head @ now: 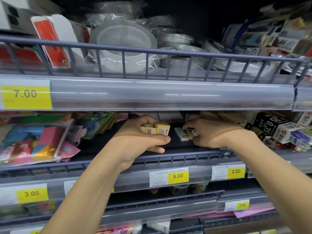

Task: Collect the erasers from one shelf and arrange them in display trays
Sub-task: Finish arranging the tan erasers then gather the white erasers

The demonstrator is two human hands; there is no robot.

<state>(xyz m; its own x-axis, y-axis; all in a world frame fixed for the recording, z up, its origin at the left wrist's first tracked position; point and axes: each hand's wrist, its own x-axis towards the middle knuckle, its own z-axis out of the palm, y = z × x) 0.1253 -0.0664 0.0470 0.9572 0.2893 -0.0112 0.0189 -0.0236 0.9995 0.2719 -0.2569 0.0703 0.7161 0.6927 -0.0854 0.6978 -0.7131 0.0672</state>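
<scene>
Both bare forearms reach up and forward, converging. The left hand (pixel 141 137) is curled, thumb stretched sideways, gripping a cluster of small yellow boxed erasers (pixel 156 128). The right hand (pixel 213 132) is arched, fingertips pinching small erasers (pixel 189 133).

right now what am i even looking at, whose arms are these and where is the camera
There is no machine here. The camera sits on a person's head, looking down at their own two arms reaching into a shop shelf. The left hand grips a stack of small yellow erasers. The right hand pinches more erasers lying on the dark shelf. Colourful packets lie to the left, small boxes to the right, and yellow price tags line the shelf edges.
</scene>
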